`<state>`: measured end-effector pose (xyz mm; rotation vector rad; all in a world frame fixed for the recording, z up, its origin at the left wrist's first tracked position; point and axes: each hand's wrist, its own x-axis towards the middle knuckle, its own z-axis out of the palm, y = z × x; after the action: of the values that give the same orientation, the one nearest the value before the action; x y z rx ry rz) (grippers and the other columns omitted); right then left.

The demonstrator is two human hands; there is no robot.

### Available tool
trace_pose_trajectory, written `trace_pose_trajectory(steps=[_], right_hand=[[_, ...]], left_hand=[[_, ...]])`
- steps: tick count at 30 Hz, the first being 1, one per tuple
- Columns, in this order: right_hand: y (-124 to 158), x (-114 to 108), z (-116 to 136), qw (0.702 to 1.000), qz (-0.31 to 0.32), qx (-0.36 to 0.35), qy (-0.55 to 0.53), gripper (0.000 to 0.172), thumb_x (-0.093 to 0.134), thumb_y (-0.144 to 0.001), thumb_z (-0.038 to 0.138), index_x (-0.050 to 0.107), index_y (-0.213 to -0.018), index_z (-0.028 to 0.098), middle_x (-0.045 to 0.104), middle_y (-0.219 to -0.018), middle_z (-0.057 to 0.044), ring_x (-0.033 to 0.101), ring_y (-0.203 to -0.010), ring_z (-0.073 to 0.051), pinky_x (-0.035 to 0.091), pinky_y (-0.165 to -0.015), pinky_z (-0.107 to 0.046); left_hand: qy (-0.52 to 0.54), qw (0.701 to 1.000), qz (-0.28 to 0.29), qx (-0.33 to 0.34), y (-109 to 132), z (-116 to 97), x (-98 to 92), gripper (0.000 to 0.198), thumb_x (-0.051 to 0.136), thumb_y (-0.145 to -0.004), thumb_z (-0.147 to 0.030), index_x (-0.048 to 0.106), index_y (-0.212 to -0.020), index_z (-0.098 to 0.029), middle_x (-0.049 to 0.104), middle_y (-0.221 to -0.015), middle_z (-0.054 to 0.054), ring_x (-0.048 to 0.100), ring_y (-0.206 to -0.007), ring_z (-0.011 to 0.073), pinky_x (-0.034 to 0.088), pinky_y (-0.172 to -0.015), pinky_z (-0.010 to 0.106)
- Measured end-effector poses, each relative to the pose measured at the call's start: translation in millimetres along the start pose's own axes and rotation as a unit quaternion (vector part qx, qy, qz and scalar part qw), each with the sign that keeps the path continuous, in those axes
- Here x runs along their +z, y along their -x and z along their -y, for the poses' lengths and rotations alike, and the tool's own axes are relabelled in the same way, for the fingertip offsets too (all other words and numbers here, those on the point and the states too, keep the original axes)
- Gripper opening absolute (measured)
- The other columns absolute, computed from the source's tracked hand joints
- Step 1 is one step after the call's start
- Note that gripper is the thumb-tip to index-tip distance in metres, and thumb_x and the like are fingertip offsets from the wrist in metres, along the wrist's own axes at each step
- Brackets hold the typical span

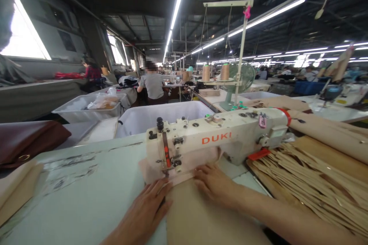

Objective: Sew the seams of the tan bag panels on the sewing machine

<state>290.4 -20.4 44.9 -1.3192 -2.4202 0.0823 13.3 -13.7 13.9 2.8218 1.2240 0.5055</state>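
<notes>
A white sewing machine [218,134] stands across the table in front of me, its needle area at the left end. Under the presser area lies a tan panel [195,210] with a pale pink piece [184,176] along its far edge. My left hand [149,206] rests flat beside the needle area, fingers stretched forward onto the left edge of the pieces and thumb apart. To the right of the needle, my right hand [214,183] lies on the pink and tan pieces with its fingers spread. The needle tip is too small to make out.
Stacked tan strips [310,183] lie at right beside a rolled tan material [330,134]. A white bin [169,116] stands behind the machine. Thread cones [206,73] sit on a stand near a green fan [243,76]. A brown bag [31,141] lies left; a person [152,84] sits ahead.
</notes>
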Motion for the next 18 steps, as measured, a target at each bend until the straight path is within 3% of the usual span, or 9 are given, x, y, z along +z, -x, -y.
trace_pose_trajectory(steps=[2,4,5,6,7,9,11,13,18], right_hand=[[21.9,-51.8,-3.9,0.999,-0.035,-0.008,0.004,0.030,0.052,-0.099,0.030,0.063,-0.125,0.021,0.066,-0.121,-0.008,0.062,-0.106,-0.021,0.048,-0.094,-0.034],[25.4,-120.9,-27.7,0.985,-0.162,0.050,0.035,0.022,0.054,-0.098,0.035,0.072,-0.101,0.022,0.070,-0.106,-0.007,0.063,-0.099,-0.019,0.046,-0.093,-0.031],[21.5,-157.1,-48.2,0.956,-0.255,0.138,0.051,0.023,0.060,-0.094,0.039,0.073,-0.088,0.020,0.071,-0.102,-0.007,0.062,-0.101,-0.020,0.042,-0.097,-0.032],[15.7,-190.8,-73.6,0.922,-0.324,0.200,0.064,0.027,0.059,-0.095,0.039,0.072,-0.088,0.016,0.068,-0.109,-0.013,0.057,-0.112,-0.024,0.035,-0.104,-0.037],[9.7,-219.4,-102.2,0.897,-0.361,0.246,0.066,0.030,0.054,-0.097,0.036,0.070,-0.099,0.011,0.062,-0.120,-0.019,0.049,-0.124,-0.028,0.028,-0.109,-0.044],[3.3,-254.5,-160.8,0.863,-0.377,0.334,0.029,0.028,0.053,-0.098,0.028,0.068,-0.102,0.004,0.061,-0.120,-0.023,0.051,-0.123,-0.029,0.031,-0.106,-0.048],[8.8,-258.3,-208.2,0.852,-0.347,0.389,-0.045,0.022,0.056,-0.098,0.026,0.068,-0.097,0.008,0.068,-0.107,-0.013,0.064,-0.103,-0.021,0.047,-0.093,-0.042],[26.1,-241.0,-236.6,0.845,-0.321,0.410,-0.122,0.022,0.057,-0.098,0.028,0.069,-0.097,0.010,0.071,-0.098,-0.009,0.069,-0.086,-0.017,0.055,-0.079,-0.035],[83.7,-194.5,-255.4,0.811,-0.372,0.400,-0.209,0.036,0.042,-0.101,0.017,0.076,-0.090,0.012,0.069,-0.112,-0.024,0.072,-0.087,-0.017,0.052,-0.073,-0.029]], left_hand=[[-0.033,0.998,-0.036,0.038,-0.2,2.1,16.8,0.044,0.046,-0.102,-0.038,0.047,-0.144,-0.028,0.055,-0.143,0.003,0.055,-0.127,0.0233,0.045,-0.108,0.037],[-0.070,0.995,-0.053,0.047,-1.9,3.4,30.9,0.049,0.047,-0.101,-0.039,0.041,-0.148,-0.027,0.051,-0.147,0.003,0.054,-0.128,0.0237,0.046,-0.107,0.037],[-0.086,0.994,-0.055,0.040,-3.1,3.7,36.1,0.050,0.047,-0.101,-0.040,0.041,-0.149,-0.026,0.050,-0.148,0.004,0.054,-0.129,0.0248,0.047,-0.106,0.039],[-0.099,0.993,-0.053,0.031,-4.2,4.0,40.2,0.051,0.047,-0.101,-0.042,0.041,-0.149,-0.024,0.050,-0.148,0.004,0.054,-0.129,0.0261,0.048,-0.105,0.041],[-0.108,0.993,-0.049,0.025,-5.2,4.3,43.2,0.052,0.048,-0.100,-0.044,0.043,-0.148,-0.023,0.050,-0.147,0.005,0.054,-0.128,0.0273,0.048,-0.104,0.042],[-0.118,0.992,-0.044,0.020,-6.7,5.3,47.0,0.052,0.048,-0.099,-0.046,0.048,-0.145,-0.022,0.053,-0.145,0.006,0.056,-0.126,0.0289,0.049,-0.102,0.045],[-0.133,0.990,-0.049,0.024,-7.7,6.6,48.6,0.051,0.049,-0.098,-0.045,0.051,-0.143,-0.021,0.055,-0.142,0.007,0.058,-0.123,0.0293,0.050,-0.100,0.045],[-0.156,0.985,-0.064,0.039,-8.4,7.5,48.8,0.050,0.050,-0.098,-0.045,0.052,-0.141,-0.021,0.057,-0.141,0.007,0.060,-0.121,0.0291,0.052,-0.098,0.044],[-0.201,0.972,-0.104,0.068,-6.5,2.5,47.7,0.049,0.052,-0.097,-0.043,0.054,-0.139,-0.018,0.060,-0.138,0.006,0.062,-0.116,0.0284,0.052,-0.095,0.041]])
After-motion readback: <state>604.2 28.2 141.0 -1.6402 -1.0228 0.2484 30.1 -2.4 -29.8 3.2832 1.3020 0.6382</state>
